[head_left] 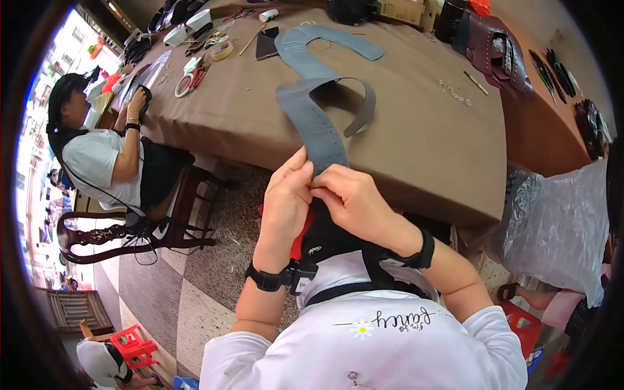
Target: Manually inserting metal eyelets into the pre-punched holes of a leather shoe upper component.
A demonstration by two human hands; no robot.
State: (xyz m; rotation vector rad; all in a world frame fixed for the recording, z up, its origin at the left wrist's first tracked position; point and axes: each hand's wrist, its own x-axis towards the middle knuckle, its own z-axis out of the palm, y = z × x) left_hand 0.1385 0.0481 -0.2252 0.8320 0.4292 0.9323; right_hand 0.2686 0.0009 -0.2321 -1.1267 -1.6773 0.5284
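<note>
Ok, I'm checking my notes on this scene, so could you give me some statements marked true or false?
1. The left hand and right hand are at the near end of a grey strip. True.
2. The dark phone lies to the right of the grey strip. False: it lies to the left.
3. A seated person is at the table's left side. True.
4. The tablecloth is white. False: it is brown.
5. Clear plastic shows at the right. True.
</note>
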